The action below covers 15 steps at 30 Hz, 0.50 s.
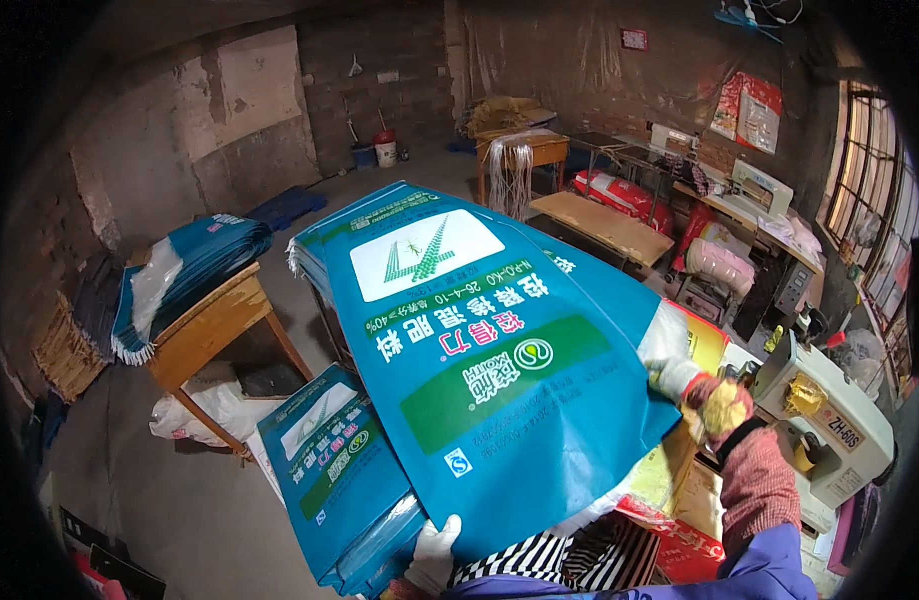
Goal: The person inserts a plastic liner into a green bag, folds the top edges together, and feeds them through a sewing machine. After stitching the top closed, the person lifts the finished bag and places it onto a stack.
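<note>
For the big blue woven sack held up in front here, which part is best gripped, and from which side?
Grip the blue sack by its two near corners, coming from the near edge at either side. It is flat, limp and wide, spread over a stack, so an edge pinch keeps it open. The left hand pinches the lower corner; the right hand holds the right edge.

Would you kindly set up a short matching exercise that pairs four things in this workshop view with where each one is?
Things:
1. left hand
2. right hand
3. sewing machine
4. white bucket

Places:
A. on the floor by the far brick wall
B. at the right edge of the big blue sack
C. at the lower right, beyond the red checked sleeve
D. under the near bottom edge of the big blue sack

Pairs: 1-D, 2-B, 3-C, 4-A
</note>
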Tool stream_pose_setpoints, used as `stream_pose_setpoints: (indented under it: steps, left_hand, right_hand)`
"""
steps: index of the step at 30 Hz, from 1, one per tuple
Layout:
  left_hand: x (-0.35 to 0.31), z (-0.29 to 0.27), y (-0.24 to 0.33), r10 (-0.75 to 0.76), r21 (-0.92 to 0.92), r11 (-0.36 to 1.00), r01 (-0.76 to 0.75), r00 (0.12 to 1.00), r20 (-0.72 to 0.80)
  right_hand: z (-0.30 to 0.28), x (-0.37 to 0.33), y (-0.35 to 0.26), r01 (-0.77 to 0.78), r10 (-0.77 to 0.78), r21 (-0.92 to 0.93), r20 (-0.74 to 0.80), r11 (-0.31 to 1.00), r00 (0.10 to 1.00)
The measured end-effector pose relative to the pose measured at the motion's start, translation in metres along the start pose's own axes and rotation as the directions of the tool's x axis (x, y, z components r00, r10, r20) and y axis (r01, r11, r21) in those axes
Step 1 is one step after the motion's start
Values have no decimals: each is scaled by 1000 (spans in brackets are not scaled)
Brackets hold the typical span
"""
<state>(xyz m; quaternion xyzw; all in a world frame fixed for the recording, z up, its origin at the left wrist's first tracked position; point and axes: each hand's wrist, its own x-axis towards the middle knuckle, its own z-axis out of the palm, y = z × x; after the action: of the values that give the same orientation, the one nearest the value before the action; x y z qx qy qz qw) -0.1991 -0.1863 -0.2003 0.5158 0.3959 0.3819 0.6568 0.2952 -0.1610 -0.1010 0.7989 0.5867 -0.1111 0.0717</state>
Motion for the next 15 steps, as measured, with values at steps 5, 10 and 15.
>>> stream_pose_setpoints:
  steps: [5,10,15]
  left_hand:
    - [12,-39,-11,-132,-244,965,91,979,-154]
    - [5,-43,10,-119,-398,916,58,984,-130]
    - [-11,-38,16,-117,-247,962,114,993,-1]
  right_hand:
    - [-12,-101,-88,-245,310,267,-240,932,920]
    - [47,-150,-62,163,4,399,-385,902,923]
    - [48,-135,-74,-199,289,279,-332,939,898]
